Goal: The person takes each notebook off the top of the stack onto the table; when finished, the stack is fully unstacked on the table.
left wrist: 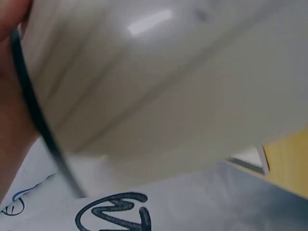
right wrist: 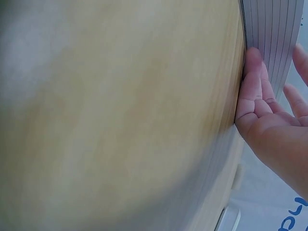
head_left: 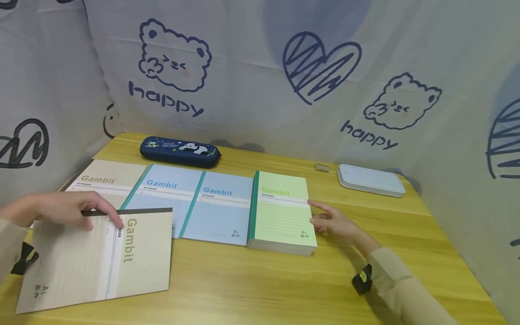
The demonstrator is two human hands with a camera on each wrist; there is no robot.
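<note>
Left hand: the left hand (head_left: 61, 210) grips the dark spine edge of a beige notebook (head_left: 101, 259), fingers curled over the top; the left wrist view shows the cover close up and blurred, with the spine against the palm.
Beige notebook, place: at the front left of the worktop (head_left: 252, 280), lifted at the held edge as far as I can tell, its near corner reaching the worktop's front edge.
Beige notebook, axis: its long axis runs left to right across the person, the printed title reading sideways, the spine on the far side under the hand.
Right hand: the right hand (head_left: 335, 221) holds nothing; its fingers are straight and relaxed, the tips touching the right edge of the green notebook stack (head_left: 282, 210). The right wrist view shows fingers laid against page edges.
Green stack, axis: long axis runs away from the person, spine to the left, title at the far end.
Which hand is nearer: the left hand has the beige notebook; the right is well apart from it, beyond two blue notebooks (head_left: 195, 203).
Row behind: another beige notebook (head_left: 107, 180) lies under the left hand's far side.
Further back: a dark pencil case (head_left: 180, 151) and a white flat box (head_left: 370, 180).
</note>
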